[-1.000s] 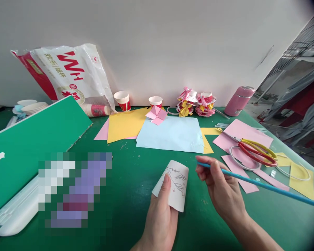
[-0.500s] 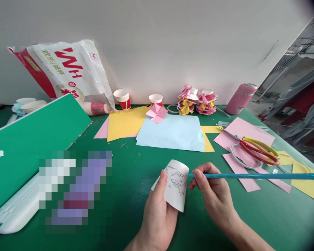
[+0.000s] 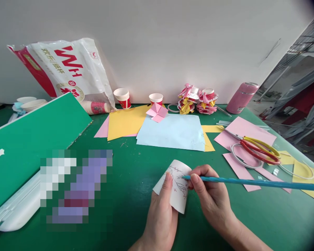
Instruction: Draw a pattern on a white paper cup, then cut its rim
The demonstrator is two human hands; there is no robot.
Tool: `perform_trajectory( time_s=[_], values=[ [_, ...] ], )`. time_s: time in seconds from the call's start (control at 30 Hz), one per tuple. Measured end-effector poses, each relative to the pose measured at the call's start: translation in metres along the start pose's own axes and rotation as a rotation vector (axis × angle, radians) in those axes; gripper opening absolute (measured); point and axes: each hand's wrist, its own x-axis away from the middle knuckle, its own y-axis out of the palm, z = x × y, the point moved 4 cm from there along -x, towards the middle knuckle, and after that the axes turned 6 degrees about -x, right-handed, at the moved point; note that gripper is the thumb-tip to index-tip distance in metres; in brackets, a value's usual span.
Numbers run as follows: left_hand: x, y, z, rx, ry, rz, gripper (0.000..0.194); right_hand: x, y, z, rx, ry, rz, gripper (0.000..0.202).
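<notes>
A curved white piece, like a paper cup (image 3: 180,198), bears grey line drawings of leaves and small reddish marks. My left hand (image 3: 162,205) is wrapped round its left and lower side, thumb on the drawn face. Between thumb and fingers, my right hand (image 3: 209,195) pinches a long blue pen or brush (image 3: 240,181) near its tip. That tip meets the drawn surface, and the shaft runs off to the right edge. Beyond the hands lies a light blue sheet (image 3: 172,132), with a folded pink paper (image 3: 157,111) at its upper left corner.
Scissors (image 3: 261,153) rest on pink and yellow papers at right. Along the wall stand red-patterned cups (image 3: 122,99), decorated cups (image 3: 188,99) and a pink bottle (image 3: 242,98). A plastic bag (image 3: 75,69) leans behind a green board (image 3: 42,132) at left.
The pen's tip has moved left and slightly down onto the drawn surface, its far end dropping lower. My right hand has come closer to the white piece, which has turned slightly.
</notes>
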Motion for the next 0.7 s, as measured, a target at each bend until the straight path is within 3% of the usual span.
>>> perform_trajectory(
  time_s=[0.43, 0.7],
  values=[
    [-0.001, -0.001, -0.001, -0.054, 0.006, 0.017, 0.034, 0.000, 0.001, 0.002, 0.020, 0.005, 0.016, 0.010],
    [-0.003, -0.010, -0.006, -0.227, 0.077, -0.031, 0.037, 0.001, 0.001, 0.001, 0.095, -0.012, -0.005, 0.009]
  ],
)
